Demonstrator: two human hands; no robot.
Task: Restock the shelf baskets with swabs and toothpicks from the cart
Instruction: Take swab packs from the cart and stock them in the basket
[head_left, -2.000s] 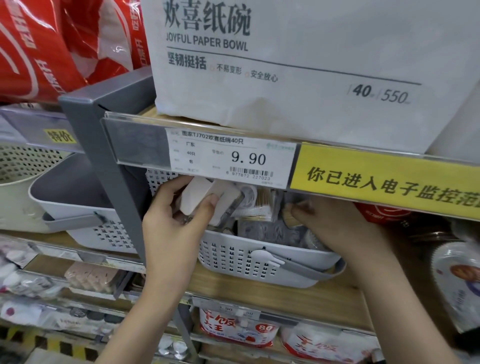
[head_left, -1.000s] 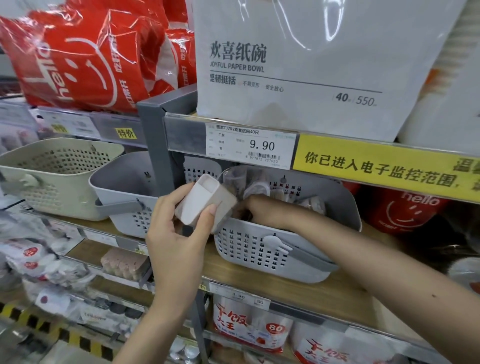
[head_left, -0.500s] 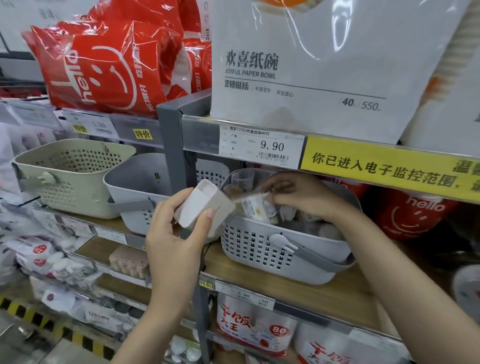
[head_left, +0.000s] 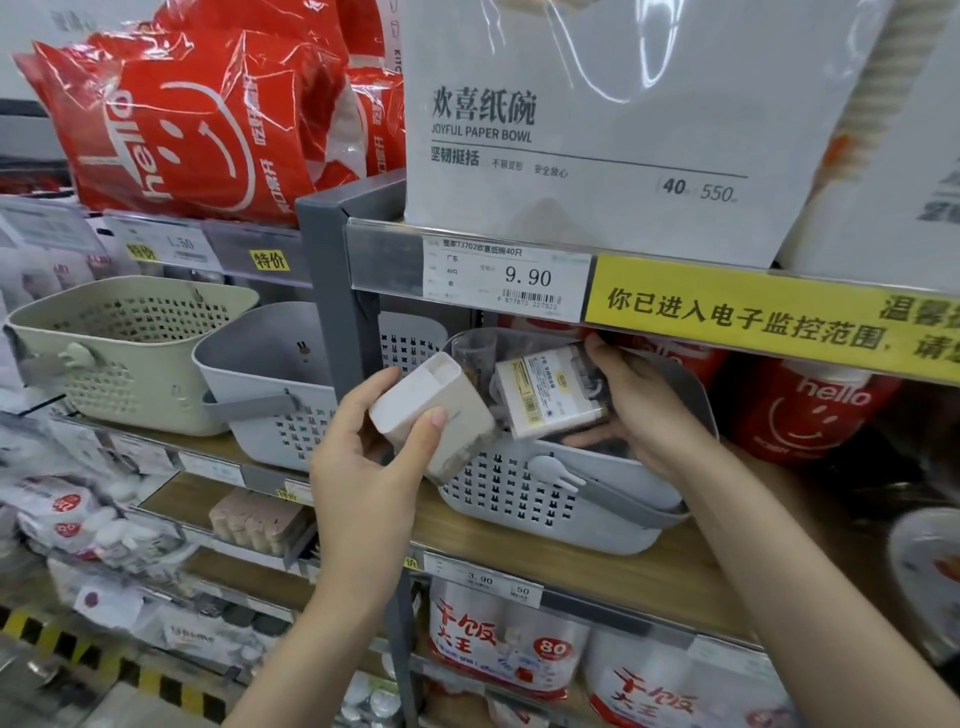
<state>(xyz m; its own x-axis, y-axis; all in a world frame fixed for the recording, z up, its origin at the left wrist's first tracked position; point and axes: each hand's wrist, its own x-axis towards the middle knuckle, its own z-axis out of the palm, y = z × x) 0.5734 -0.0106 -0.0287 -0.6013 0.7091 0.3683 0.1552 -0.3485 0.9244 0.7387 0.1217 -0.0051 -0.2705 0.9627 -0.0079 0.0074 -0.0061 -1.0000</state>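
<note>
Head view: basket (head_left: 550, 519) part-filled — restocking unfinished. Left hand (head_left: 374, 467) grips a white box (head_left: 436, 410) before it; right hand (head_left: 644, 415) holds a pack (head_left: 550, 389) above it.

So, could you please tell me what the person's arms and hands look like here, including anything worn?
Both forearms are bare as far as the picture shows, with no sleeves visible. The left hand and right hand wear no gloves, rings, watch or bracelets. Fingernails are short and unpainted.

- Three baskets on the wooden shelf (head_left: 613, 566): one beige basket (head_left: 111, 353) at its left end, two grey baskets (head_left: 270, 395) (head_left: 545, 499).
- Two hands: left hand (head_left: 363, 467), right hand (head_left: 639, 400).
- Two small packs held, a white box (head_left: 431, 410) and a clear labelled pack (head_left: 550, 397).
</note>
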